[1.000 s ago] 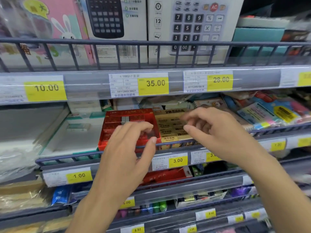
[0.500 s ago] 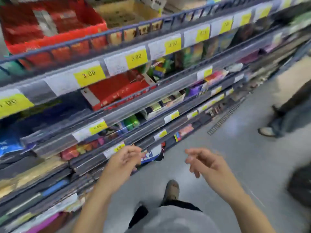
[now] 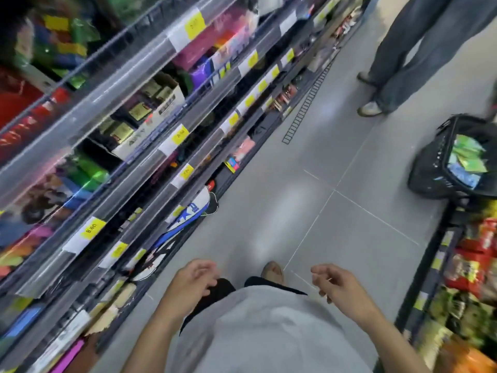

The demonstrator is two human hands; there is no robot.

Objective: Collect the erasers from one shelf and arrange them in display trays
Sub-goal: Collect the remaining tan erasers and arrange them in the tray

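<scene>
Head view: left hand [image 3: 194, 278] and right hand [image 3: 332, 282] loosely curled, holding nothing, over the floor [image 3: 309, 170]. I can't pick out erasers on the blurred shelves [image 3: 150, 146]. Looks between pickups; next: reach into a shelf.

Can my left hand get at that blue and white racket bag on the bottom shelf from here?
Probably yes. The left hand hangs loosely curled, holding nothing, and the blue and white racket bag sticks out past the shelf edge with nothing between them.
</scene>
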